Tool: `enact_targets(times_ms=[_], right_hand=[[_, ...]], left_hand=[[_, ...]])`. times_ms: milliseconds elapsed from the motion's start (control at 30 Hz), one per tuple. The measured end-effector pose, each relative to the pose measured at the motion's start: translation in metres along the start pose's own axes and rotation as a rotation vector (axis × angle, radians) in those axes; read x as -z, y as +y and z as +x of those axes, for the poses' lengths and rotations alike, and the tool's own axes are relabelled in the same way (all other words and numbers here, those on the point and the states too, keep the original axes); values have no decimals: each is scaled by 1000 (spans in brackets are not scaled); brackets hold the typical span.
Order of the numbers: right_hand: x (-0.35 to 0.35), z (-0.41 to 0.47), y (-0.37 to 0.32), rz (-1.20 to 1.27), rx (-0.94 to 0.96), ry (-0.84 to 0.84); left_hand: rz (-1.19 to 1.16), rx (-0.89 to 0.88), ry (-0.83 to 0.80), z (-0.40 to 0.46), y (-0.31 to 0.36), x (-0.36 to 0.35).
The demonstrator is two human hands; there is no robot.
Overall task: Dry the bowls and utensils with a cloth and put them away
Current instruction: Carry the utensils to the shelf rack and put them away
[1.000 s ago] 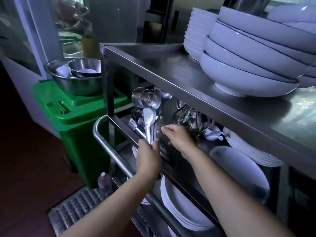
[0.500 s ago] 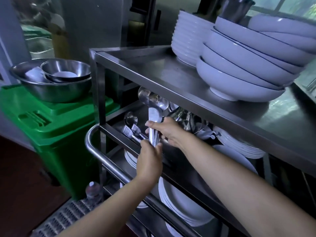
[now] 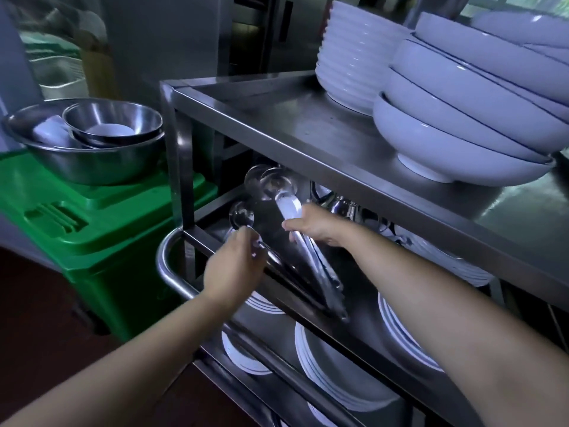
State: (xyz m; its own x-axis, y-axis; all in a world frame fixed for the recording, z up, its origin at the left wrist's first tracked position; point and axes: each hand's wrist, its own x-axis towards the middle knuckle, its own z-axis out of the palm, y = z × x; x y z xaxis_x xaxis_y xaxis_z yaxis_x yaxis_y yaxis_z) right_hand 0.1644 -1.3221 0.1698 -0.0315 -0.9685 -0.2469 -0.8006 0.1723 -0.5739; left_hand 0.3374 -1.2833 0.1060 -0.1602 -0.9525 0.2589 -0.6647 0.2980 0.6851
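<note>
While we hold ladles [image 3: 284, 192] at middle shelf [image 3: 311, 306] front edge, right hand [image 3: 314, 224] clamped on handles, left hand [image 3: 237, 266] pinching spoon [image 3: 241, 214], bundle could slip, clatter onto plates [image 3: 335, 377] below.

A stainless steel trolley [image 3: 277, 118] carries stacked white bowls [image 3: 462, 131] and smaller bowls [image 3: 354, 57] on top. Ladles [image 3: 277, 186] lie on its middle shelf; white plates [image 3: 332, 374] fill the lower one.
</note>
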Motion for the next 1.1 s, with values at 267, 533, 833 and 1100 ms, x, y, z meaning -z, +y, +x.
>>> enact_targets(times_ms=[267,533,833,1100], right_hand=[[-34,34,12,-392,-48,-35],[-48,40,18,-435,11,21],[-59,31,23,-618,130,164],[-51,6,22,-676,204,229]], left_hand=[[158,41,4,36,-51,22],[291,-185,-44,60,-74,13],[427,-403,-162,71,-82,0],[465,-479,-167,65,-74,5]])
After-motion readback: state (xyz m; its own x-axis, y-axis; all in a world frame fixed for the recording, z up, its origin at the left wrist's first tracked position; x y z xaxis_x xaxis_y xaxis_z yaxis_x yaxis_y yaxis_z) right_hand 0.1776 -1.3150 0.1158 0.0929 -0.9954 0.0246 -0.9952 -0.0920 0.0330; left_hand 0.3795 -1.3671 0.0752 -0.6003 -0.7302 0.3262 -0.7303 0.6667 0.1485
